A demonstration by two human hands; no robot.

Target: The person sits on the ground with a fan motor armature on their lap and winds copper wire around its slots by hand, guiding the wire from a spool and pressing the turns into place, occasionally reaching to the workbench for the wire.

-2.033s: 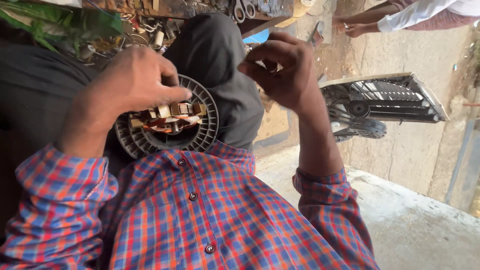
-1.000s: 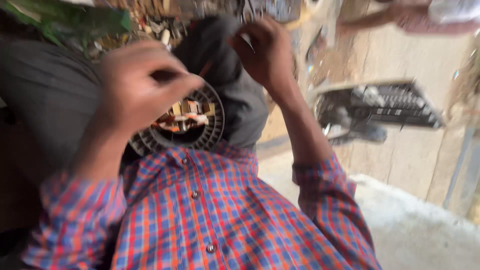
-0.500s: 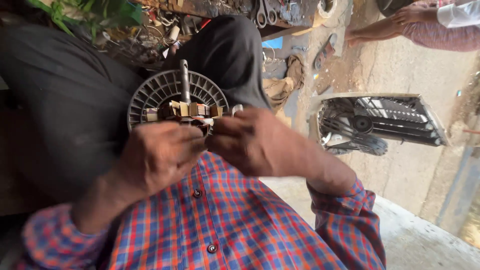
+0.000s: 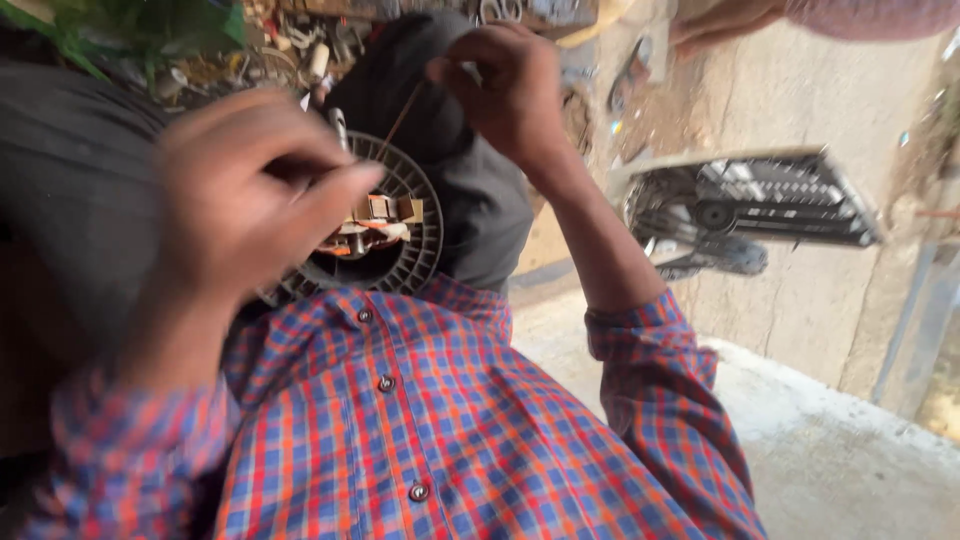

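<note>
A round grey fan motor (image 4: 405,235) with copper windings and a steel shaft rests on my lap, against dark trousers (image 4: 90,170). My left hand (image 4: 245,195), blurred, lies over the motor's left side with thumb and fingers bunched on it. My right hand (image 4: 510,90) is raised above and to the right of the motor. It pinches a thin copper wire (image 4: 400,118) that runs taut down to the windings. My checked red and blue shirt (image 4: 420,420) fills the bottom of the view.
A black wire fan guard (image 4: 760,205) lies on the concrete floor to the right. Small tools and metal parts (image 4: 300,45) are heaped beyond my knees, beside green leaves (image 4: 140,25). Another person's arm (image 4: 740,18) reaches in at the top right.
Both hands were together at the windings. Now my right hand has lifted up and away, drawing the wire out, and my left hand has moved up over the motor's left side.
</note>
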